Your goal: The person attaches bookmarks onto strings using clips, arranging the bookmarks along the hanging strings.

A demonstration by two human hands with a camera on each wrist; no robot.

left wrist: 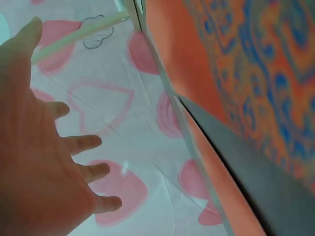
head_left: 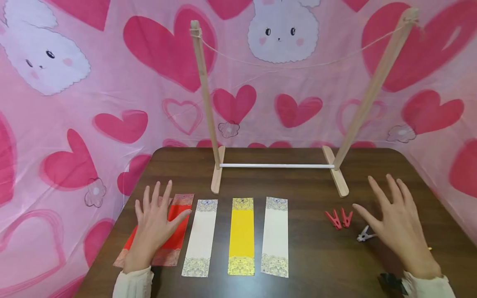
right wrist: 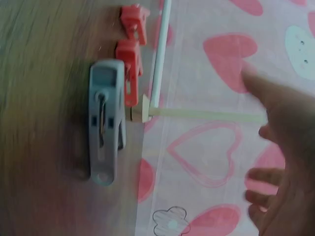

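Observation:
My left hand (head_left: pixel 153 225) hovers with spread fingers over two red paper strips (head_left: pixel 181 229) with patterned ends, partly covering them. In the left wrist view its fingers stand apart, holding nothing. To its right lie a white strip (head_left: pixel 201 236), a yellow strip (head_left: pixel 241 234) and another white strip (head_left: pixel 275 236), all with patterned ends. My right hand (head_left: pixel 400 225) is held above the table with fingers spread, nothing in it. Nearest to it are a pale grey clothespin (right wrist: pixel 106 123), partly hidden in the head view, and two red clothespins (head_left: pixel 334 219).
A wooden stand with two posts (head_left: pixel 206 95) stands at the back of the dark table (head_left: pixel 298 186). A string (head_left: pixel 298 66) sags between the post tops, and a white rod (head_left: pixel 277 166) joins the bases. A small yellow bit (head_left: pixel 430 248) shows beside the right wrist.

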